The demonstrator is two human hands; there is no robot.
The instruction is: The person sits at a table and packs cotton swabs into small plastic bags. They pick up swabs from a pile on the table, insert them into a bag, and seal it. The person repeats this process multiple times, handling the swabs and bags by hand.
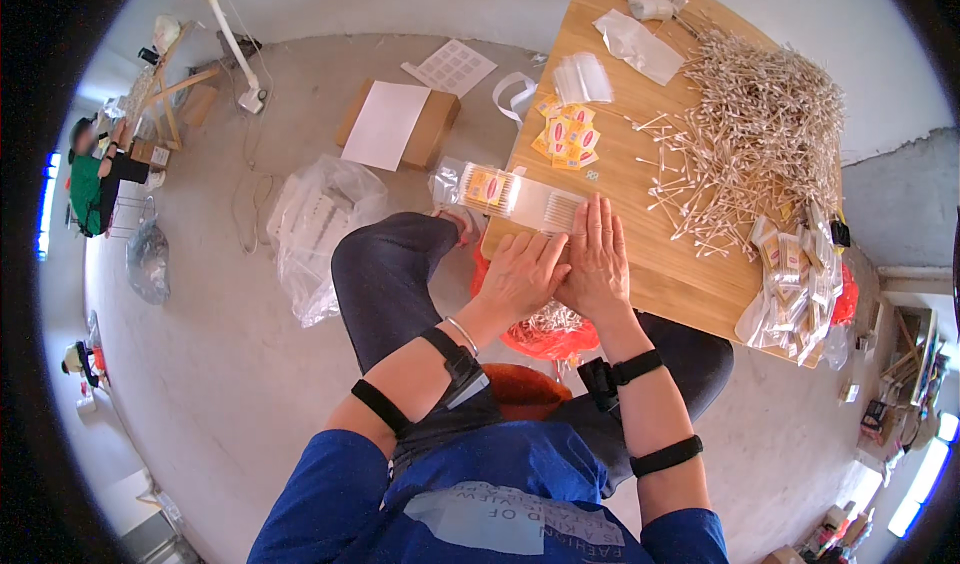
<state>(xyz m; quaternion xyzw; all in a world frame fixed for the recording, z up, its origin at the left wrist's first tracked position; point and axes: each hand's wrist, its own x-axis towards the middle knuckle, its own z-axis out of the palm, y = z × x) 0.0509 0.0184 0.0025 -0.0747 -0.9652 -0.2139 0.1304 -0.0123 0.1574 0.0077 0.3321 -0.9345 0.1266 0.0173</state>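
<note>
At the near left corner of the wooden table, my left hand (525, 272) lies with its fingers stretched out. My right hand (600, 264) rests flat beside it, thumb side touching the left fingers. Just beyond the fingertips a row of cotton swabs (562, 210) lies side by side, partly hidden under my hands. A clear plastic bag (530, 200) stretches left from that row to a packed bundle of swabs with a yellow card (489, 188). Farther up lie loose yellow cards (570, 136) and a stack of clear bags (583, 79).
A large heap of loose swabs (765, 114) covers the right of the table (640, 254). Filled packs (795, 269) sit at its right edge. A red bag of swabs (550, 336) is below my hands. On the floor are a cardboard box (435, 129) and a clear plastic bag (325, 224).
</note>
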